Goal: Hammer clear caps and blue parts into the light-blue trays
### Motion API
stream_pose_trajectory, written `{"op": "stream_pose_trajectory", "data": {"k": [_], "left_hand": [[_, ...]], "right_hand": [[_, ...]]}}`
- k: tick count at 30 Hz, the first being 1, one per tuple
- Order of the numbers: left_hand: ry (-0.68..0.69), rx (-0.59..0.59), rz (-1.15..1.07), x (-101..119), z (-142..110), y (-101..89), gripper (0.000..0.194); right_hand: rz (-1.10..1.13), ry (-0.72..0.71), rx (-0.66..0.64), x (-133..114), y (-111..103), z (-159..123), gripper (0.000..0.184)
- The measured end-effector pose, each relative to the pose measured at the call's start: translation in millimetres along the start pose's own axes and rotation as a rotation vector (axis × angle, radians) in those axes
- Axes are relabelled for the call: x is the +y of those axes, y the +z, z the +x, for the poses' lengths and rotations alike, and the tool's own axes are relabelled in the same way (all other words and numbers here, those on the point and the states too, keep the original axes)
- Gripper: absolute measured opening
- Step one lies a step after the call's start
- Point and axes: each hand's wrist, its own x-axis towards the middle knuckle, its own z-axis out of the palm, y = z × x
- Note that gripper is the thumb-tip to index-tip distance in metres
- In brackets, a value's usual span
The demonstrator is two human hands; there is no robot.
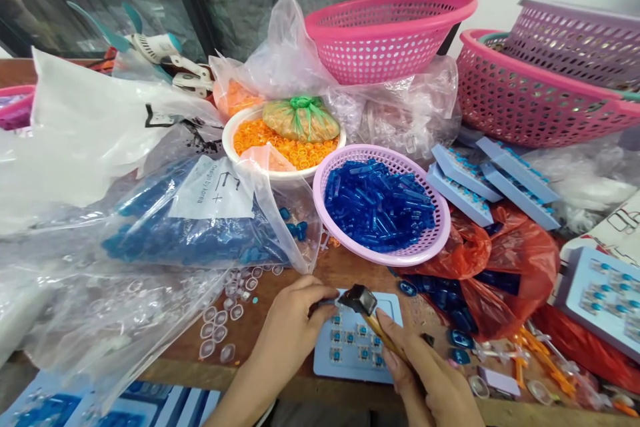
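Note:
My right hand [425, 380] grips the wooden handle of a small hammer [385, 337], whose dark metal head [361, 299] sits over the top edge of a pale blue plastic plate [345, 370]. Small keyboard-switch-like parts [350, 337] stand in rows on that plate. My left hand [285, 327] is curled beside the hammer head at the plate's upper left corner. Its fingertips hide whatever lies under them. Clear ring-shaped plastic pieces [220, 323] lie on the wooden bench to the left of my left hand.
A lilac basket [383, 207] of blue plastic pieces stands beyond my hands, beside a white bowl [280, 137] of orange pieces. Plastic bags [200, 240] cover the left, red bags [510, 260] lie right, and pink baskets [530, 93] and loaded blue plates [600, 300] crowd the back and right.

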Motion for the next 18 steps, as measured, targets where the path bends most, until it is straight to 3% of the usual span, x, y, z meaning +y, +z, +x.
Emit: {"op": "stream_pose_trajectory", "data": {"k": [5,10,15,18], "left_hand": [[-0.008,-0.006,0.035,0,0,1.8,0.023],[-0.002,-0.016,0.09,-1,0,3.3,0.026],[-0.002,-0.026,0.117,-1,-1,5.6,0.024],[0.005,-0.048,0.161,0,-1,3.0,0.028]], "right_hand": [[-0.107,-0.05,0.079,-5,-5,-2,0.048],[-0.067,-0.058,-0.021,-3,-4,-3,0.048],[-0.102,-0.078,0.08,1,0,-5,0.047],[-0.065,-0.056,0.054,6,6,-6,0.047]]}}
